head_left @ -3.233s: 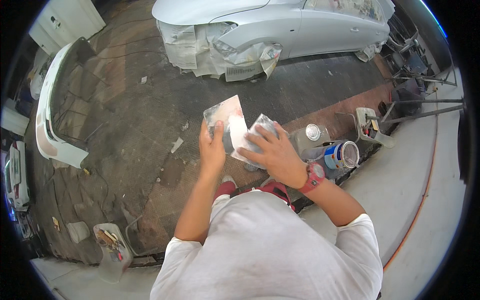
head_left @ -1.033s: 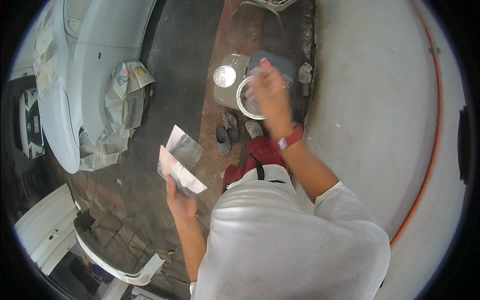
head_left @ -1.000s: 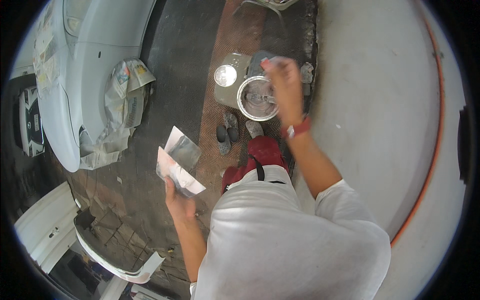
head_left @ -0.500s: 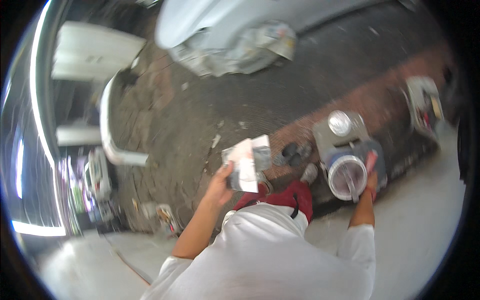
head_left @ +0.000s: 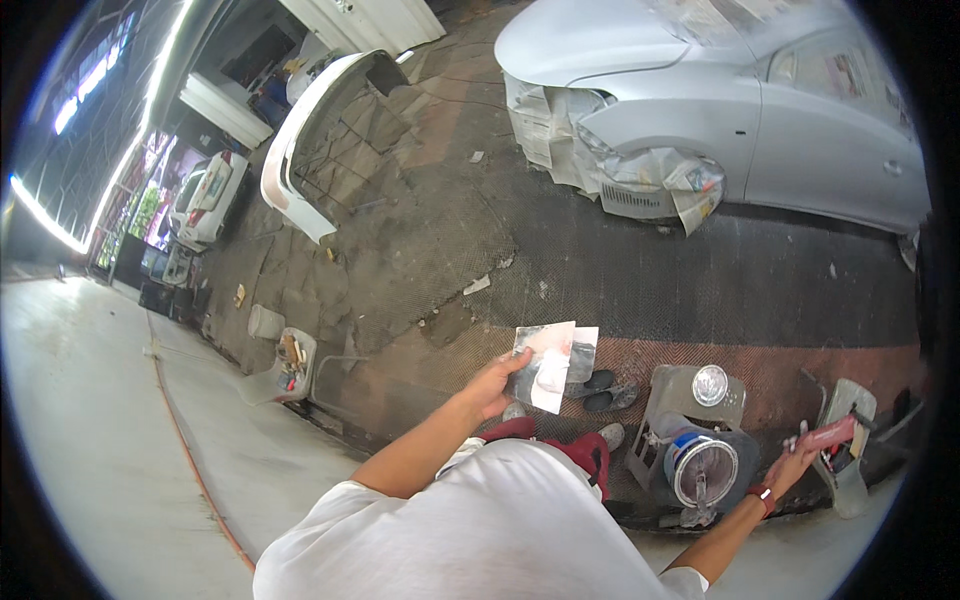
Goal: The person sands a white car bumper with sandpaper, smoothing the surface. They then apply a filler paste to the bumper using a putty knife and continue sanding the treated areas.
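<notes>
My left hand (head_left: 492, 384) pinches two thin flat sheets (head_left: 545, 365), grey and white, with a pinkish-white patch on the front one. Out to the right, my right hand (head_left: 790, 462) grips a long reddish block (head_left: 828, 434). That block is over the small grey seat (head_left: 850, 480), which carries several tools. Left of this hand stands a bucket (head_left: 703, 470) with a whitish rim and blue outside; something clear and crumpled rests in it. Just beyond, a round silvery lid or tin (head_left: 710, 385) sits on a grey plastic chair (head_left: 670, 400).
A silver car (head_left: 690, 110), its wheel and front covered with newspaper, stands ahead right. A white bumper (head_left: 300, 150) is on the floor at left. Nearer are a tool-laden chair (head_left: 290, 365) and a white bucket (head_left: 265, 322). Dark sandals (head_left: 605, 392) lie by my feet.
My right hand has moved right with the reddish block, from beside the bucket to the tool-laden seat. My left hand still holds the sheets. The view has turned, showing more of the car.
</notes>
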Action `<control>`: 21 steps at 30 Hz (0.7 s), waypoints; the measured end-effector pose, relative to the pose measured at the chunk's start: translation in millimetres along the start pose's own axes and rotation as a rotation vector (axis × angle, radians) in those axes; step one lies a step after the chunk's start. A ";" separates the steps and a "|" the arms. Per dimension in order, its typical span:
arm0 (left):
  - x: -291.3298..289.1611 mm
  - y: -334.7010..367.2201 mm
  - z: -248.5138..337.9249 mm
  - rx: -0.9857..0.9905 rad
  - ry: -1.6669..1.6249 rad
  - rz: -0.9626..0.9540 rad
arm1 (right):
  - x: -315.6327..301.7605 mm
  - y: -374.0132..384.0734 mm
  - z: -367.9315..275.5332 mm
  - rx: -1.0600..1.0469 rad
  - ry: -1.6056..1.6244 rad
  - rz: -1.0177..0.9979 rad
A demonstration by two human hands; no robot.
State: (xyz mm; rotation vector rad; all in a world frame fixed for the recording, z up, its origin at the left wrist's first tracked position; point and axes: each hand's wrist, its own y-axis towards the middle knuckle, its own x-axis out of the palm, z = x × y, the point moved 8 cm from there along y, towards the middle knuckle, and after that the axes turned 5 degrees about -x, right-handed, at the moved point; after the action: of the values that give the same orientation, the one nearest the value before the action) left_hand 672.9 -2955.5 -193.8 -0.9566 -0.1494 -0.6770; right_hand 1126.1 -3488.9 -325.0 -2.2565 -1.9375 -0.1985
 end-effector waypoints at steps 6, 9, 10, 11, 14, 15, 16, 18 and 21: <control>-93.8 -31.2 60.8 0.090 -0.155 -0.097 | 274.1 -156.1 -115.1 -0.081 0.141 -0.435; -136.3 -38.8 84.4 0.128 -0.222 -0.114 | 368.2 -244.9 -114.5 -0.030 -0.005 -0.563; -153.6 -41.8 90.9 0.147 -0.259 -0.090 | 389.5 -276.6 -107.9 0.001 -0.051 -0.607; -165.5 -41.7 92.8 0.143 -0.292 -0.075 | 415.6 -317.4 -117.3 0.042 -0.013 -0.618; -211.0 -50.7 94.3 0.158 -0.375 -0.063 | 487.2 -414.2 -119.6 0.085 0.006 -0.794; -221.4 -61.2 99.5 0.176 -0.392 -0.078 | 508.6 -442.6 -112.4 0.197 0.137 -0.846; -235.3 -70.1 107.8 0.212 -0.406 -0.079 | 527.6 -466.6 -119.1 0.196 0.151 -0.929; -268.9 -60.0 99.5 0.239 -0.434 0.029 | 546.8 -489.0 -122.7 0.266 0.177 -1.006; -283.5 -57.8 106.4 0.244 -0.453 -0.023 | 561.2 -512.1 -112.2 0.235 0.119 -1.028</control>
State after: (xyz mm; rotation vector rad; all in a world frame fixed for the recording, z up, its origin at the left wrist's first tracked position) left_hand 433.9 -2761.2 -205.7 -0.8596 -0.6299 -0.4412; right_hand 705.4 -2893.9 -82.6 -0.9168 -2.6639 -0.1907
